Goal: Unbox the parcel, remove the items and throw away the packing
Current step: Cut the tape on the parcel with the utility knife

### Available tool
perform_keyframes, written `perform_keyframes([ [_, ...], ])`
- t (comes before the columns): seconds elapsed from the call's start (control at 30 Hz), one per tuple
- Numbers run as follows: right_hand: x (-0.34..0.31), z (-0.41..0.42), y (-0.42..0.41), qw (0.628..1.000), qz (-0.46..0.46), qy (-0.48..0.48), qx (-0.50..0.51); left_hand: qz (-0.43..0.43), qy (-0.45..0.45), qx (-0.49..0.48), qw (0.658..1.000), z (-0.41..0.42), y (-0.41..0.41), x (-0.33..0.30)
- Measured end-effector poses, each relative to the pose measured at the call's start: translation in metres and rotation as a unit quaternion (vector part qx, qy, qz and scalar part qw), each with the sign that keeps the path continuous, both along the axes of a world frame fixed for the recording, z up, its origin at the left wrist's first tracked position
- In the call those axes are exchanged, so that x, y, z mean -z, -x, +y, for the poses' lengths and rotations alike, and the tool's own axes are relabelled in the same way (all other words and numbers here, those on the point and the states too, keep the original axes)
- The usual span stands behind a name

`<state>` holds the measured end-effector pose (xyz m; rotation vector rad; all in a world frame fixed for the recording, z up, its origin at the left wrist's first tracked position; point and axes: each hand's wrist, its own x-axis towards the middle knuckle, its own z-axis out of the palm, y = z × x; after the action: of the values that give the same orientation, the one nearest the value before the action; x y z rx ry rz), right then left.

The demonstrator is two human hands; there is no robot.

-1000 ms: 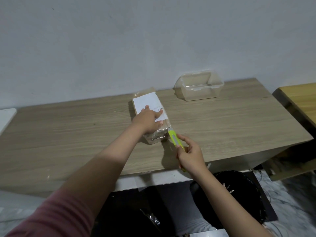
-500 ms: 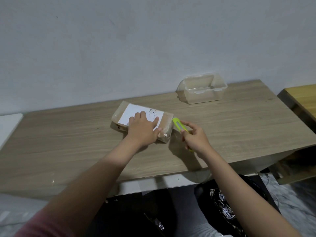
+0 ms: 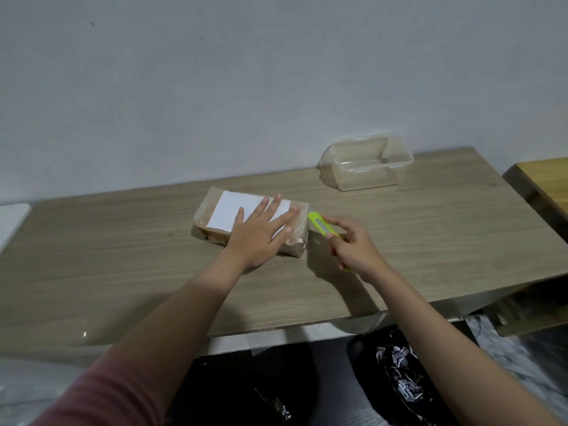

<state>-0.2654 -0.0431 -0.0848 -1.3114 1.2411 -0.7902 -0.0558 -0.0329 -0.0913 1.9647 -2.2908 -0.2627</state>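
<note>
Barely begun: the right hand point(image 3: 353, 247) grips a cutter point(image 3: 321, 225), its tip at the parcel point(image 3: 212, 207) end (still taped shut); the left hand point(image 3: 261, 232) presses flat on top. Since a second ago the parcel has turned crosswise, the fingers spreading; emptying and binning remain

Dim, soft light; edges bowed, perhaps slightly blurred.
</note>
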Motion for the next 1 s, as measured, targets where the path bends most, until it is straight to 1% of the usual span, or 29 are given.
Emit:
perform_keyframes([
  [0.2,0.005,0.007,0.007,0.999,0.005,0.011,-0.031,0.005,-0.009,-0.006,1.000,-0.002,0.000,0.001],
  [0.47,0.002,0.024,0.014,0.997,0.010,-0.001,-0.080,0.004,-0.019,-0.008,1.000,-0.004,0.000,0.001],
  [1.0,0.002,0.048,0.025,0.996,-0.015,0.006,-0.089,0.003,-0.023,0.000,1.000,-0.003,-0.002,0.002],
])
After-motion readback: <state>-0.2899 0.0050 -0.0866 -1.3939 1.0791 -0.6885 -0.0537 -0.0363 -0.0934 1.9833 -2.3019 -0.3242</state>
